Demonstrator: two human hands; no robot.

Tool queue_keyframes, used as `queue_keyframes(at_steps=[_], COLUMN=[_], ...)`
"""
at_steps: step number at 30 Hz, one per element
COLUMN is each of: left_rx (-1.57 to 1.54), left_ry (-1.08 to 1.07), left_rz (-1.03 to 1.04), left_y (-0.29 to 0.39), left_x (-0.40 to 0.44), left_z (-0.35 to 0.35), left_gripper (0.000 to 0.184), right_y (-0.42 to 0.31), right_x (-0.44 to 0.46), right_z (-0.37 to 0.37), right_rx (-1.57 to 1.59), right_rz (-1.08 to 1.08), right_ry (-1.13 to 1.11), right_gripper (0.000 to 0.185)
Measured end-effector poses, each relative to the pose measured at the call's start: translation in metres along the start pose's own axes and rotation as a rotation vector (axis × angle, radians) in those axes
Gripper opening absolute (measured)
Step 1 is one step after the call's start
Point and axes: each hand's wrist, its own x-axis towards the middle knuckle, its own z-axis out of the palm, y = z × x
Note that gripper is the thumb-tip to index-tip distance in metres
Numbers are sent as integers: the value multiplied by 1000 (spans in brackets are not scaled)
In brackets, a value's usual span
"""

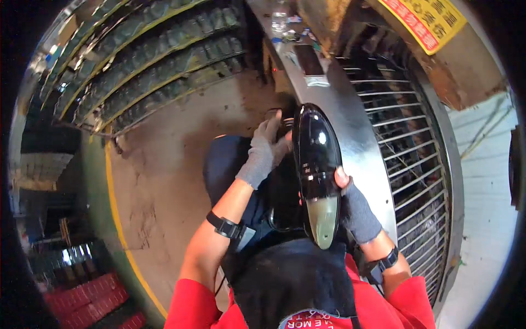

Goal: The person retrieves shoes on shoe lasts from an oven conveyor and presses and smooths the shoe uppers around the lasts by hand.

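Right hand [359, 211] clamps the glossy black piece [316, 145] low on its side, thumb on the edge, likely to carry its weight. Piece sits over the lap, just beside the metal bench [364, 159], shiny face up, probably for a clear view; olive end [323, 216] points at the apron [290, 279]. Left hand [266, 148] is by the opposite edge, fingers partly bent; can't tell if it grips or touches anything.
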Motion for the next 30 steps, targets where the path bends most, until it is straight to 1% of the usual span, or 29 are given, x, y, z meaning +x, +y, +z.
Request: queue_keyframes(at_steps=[1, 3, 4, 5, 6, 8, 9, 10, 12, 13, 15, 16, 17, 18, 19, 21, 22, 23, 24, 25, 27, 29, 30], left_rx=[366, 691, 391, 98, -150, -911, -1096, -1175, -1259, -1262, -1222, -1220, -1142, -1063, -1201, -1248, -1298, -1182, -1178, -1120, -1057, -1048, -1041], left_ry=[75, 100, 16, -52, -44, -197, -228, -270, -210, -184, -258, -247, -207, -175, -152, -158, -151, -111, -112, -115, -145, -162, -186], left_rz=[125, 209, 83, -49, -120, -393, -397, -380, -358, -360, -215, -212, -181, -152, -151, -122, -92, -103, -98, -106, -146, -146, -148], left_y=[-13, 57, 71, 73, 58, 34, 37, 39, 42, 45, 52, 53, 54, 56, 58, 75, 79, 76, 78, 80, 81, 85, 89], left_x=[-4, -12, -9, -7, -3, 0, 0, -5, -17, -21, -22, -21, -19, -17, -14, -8, -7, -6, -7, -11, -19, -23, -25], left_z=[11, 1, -7, -14, -19, -40, -46, -52, -55, -54, -54, -55, -57, -58, -57, -65, -69, -70, -70, -70, -71, -71, -70], left_gripper=[55, 52, 46, 40, 44, 45, 50, 55, 57, 57, 61, 61, 65, 69, 68, 68, 69, 69, 69, 69, 72, 72, 73], right_y=[-4, -12, -13, -10, -8, -11, -11, -11, -13, -13, -7, -5, -1, 6, 15, 28, 35, 42, 48, 56, 78, 81, 80], right_x=[2, 1, 0, 5, 5, 3, 4, 5, -2, -1, 3, 4, 9, 15, 22, 35, 42, 46, 50, 56, 60, 58, 56], right_z=[-5, -18, -27, -47, -57, -78, -81, -84, -64, -61, -48, -44, -50, -53, -52, -33, -23, -12, -3, -2, -7, -11, -16], right_rx=[-5, 8, 26, 101, 44, 155, 175, 194, 149, 124, 104, 97, 218, 221, 371, 690, 540, 316, 92, 198, 104, 64, 105], right_rz=[-40, -78, -69, -41, -74, 6, 4, 3, 2, 20, 47, 61, 111, 109, 187, 308, 280, 242, 202, 242, 171, 173, 172], right_ry=[48, 120, 139, 111, 137, 25, 24, 22, 217, 236, 215, 205, 46, 42, -78, -326, -327, -195, -66, -90, -67, -63, -77], right_gripper=[86, 85, 84, 85, 92, 100, 106, 113, 116, 114, 116, 117, 121, 121, 123, 131, 122, 125, 128, 122, 118, 118, 113])
